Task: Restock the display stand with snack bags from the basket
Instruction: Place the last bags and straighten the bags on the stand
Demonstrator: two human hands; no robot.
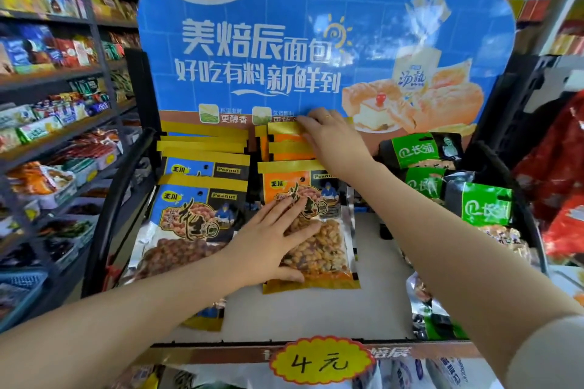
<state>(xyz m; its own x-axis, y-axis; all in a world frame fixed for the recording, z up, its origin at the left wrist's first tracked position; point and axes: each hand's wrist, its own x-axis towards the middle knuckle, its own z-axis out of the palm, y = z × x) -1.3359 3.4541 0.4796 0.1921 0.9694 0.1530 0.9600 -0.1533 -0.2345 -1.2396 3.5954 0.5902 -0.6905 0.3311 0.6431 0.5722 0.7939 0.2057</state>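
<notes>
The display stand (316, 316) has a blue printed backboard and a pale sloping shelf. On it stand a row of blue peanut bags (196, 211) at the left, a row of orange peanut bags (319, 249) in the middle and green bags (486, 205) at the right. My left hand (275, 240) lies flat, fingers spread, on the front orange bag. My right hand (331, 139) reaches to the back of the orange row, fingers resting on the yellow top edges of the rear bags. The basket is hardly seen.
Dark shelves full of snack packets (53, 123) run along the left. A blue basket corner (19, 287) shows at lower left. Red packets (559, 180) hang at the right. A yellow price tag (319, 360) marks the stand's front lip.
</notes>
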